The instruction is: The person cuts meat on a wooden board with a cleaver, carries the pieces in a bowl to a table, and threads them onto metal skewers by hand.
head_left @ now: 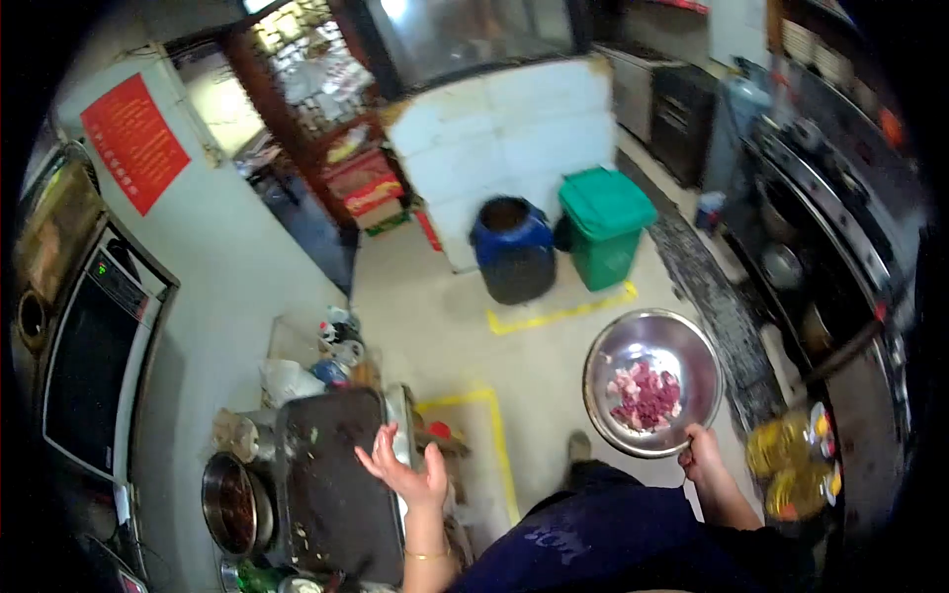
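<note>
My right hand [701,454] grips the rim of a wide stainless steel bowl [613,341] and holds it out above the floor, at the right of my body. Chopped raw red meat with pale bits [647,396] lies in the bottom of the bowl. Raised at the left, my left hand [407,472] has its fingers apart and holds nothing. It is nearest to a dark cutting board [336,474] with small food scraps on it.
Ahead stand a blue barrel [514,252] and a green lidded bin [605,232]. Oil jugs [791,460] stand at the right, near the stove [820,227]. A metal pot [232,504] sits left of the board. A microwave [94,346] is at the far left.
</note>
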`<state>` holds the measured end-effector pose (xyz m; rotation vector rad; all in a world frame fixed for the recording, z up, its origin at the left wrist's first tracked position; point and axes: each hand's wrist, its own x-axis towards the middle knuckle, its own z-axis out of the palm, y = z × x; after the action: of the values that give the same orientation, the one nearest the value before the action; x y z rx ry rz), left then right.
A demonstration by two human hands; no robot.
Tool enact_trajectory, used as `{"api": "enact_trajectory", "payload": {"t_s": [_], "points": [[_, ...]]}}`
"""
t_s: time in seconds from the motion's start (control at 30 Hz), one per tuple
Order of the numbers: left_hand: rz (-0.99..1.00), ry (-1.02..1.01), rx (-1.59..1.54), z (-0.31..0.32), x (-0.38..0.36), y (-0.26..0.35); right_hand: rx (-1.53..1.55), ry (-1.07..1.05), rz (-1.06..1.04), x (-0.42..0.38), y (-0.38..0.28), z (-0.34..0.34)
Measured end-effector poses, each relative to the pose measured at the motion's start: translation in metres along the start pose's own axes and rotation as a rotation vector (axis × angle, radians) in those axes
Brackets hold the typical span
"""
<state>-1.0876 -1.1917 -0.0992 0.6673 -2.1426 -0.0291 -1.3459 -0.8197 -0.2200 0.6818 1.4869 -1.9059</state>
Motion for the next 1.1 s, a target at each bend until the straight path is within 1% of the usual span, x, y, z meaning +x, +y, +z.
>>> {"api": "enact_trajectory", "payload": {"t_s": [0.03,0.07,0.13,0.2,0.27,0.37,0.4,0.47,0.5,0.53,0.57,0.6,0.67,0.7,0.73,0.8,0.87,0.9,0.93,0.97,1.0,1.03,1.1], "points": [[-0.041,-0.022,0.081,0.009,0.016,-0.01,-0.074,-0.039,-0.019,0.03,-0.021,0.03],[-0.129,-0.051,0.154,0.011,0.031,-0.025,-0.101,-0.098,-0.021,0.055,-0.031,0.069],[-0.238,-0.002,0.23,0.015,0.058,-0.047,-0.171,-0.203,-0.038,0.104,-0.068,0.146],[-0.359,0.112,0.254,0.007,0.08,-0.073,-0.261,-0.272,-0.04,0.117,-0.105,0.25],[-0.497,0.178,0.341,0.015,0.09,-0.09,-0.389,-0.43,-0.015,0.163,-0.124,0.338],[-0.687,0.181,0.531,0.028,0.088,-0.14,-0.539,-0.547,0.03,0.196,-0.113,0.489],[-0.688,0.198,0.579,0.037,0.087,-0.164,-0.454,-0.633,0.057,0.193,-0.114,0.534],[-0.789,0.226,0.749,0.06,0.104,-0.196,-0.478,-0.768,0.058,0.186,-0.108,0.612],[-0.774,0.219,0.819,0.069,0.122,-0.212,-0.483,-0.745,0.118,0.196,-0.094,0.643],[-0.765,0.234,0.883,0.081,0.147,-0.237,-0.492,-0.734,0.16,0.209,-0.079,0.687],[-0.999,0.185,0.624,0.095,0.173,-0.254,-0.464,-0.726,0.222,0.201,-0.084,0.722],[-0.895,0.202,0.588,0.113,0.193,-0.277,-0.444,-0.696,0.299,0.192,-0.095,0.747],[-0.924,0.061,0.348,0.155,0.209,-0.363,-0.501,-0.667,0.295,0.199,-0.109,0.795],[-0.876,0.231,0.186,0.169,0.273,-0.36,-0.519,-0.652,0.296,0.206,-0.116,0.819],[-0.621,0.219,0.381,0.195,0.299,-0.393,-0.593,-0.681,0.238,0.223,-0.121,0.843],[-0.631,0.11,0.092,0.242,0.354,-0.439,-0.732,-0.738,0.131,0.278,-0.131,0.873],[-0.642,0.121,-0.179,0.287,0.412,-0.478,-0.812,-0.722,0.021,0.319,-0.134,0.914],[-0.583,0.141,-0.204,0.313,0.435,-0.502,-0.843,-0.709,-0.024,0.337,-0.135,0.937],[-0.596,0.128,-0.246,0.328,0.461,-0.517,-0.878,-0.695,-0.063,0.355,-0.133,0.958],[-0.608,0.117,-0.281,0.34,0.491,-0.532,-0.799,-0.688,0.037,0.382,-0.126,0.983],[-0.619,0.118,-0.311,0.354,0.518,-0.547,-0.803,-0.623,0.127,0.386,-0.129,1.012],[-0.631,0.158,-0.266,0.372,0.538,-0.564,-0.814,-0.568,0.22,0.378,-0.135,1.047],[-0.597,0.171,-0.194,0.402,0.562,-0.602,-0.874,-0.664,0.25,0.424,-0.127,1.113]]}}
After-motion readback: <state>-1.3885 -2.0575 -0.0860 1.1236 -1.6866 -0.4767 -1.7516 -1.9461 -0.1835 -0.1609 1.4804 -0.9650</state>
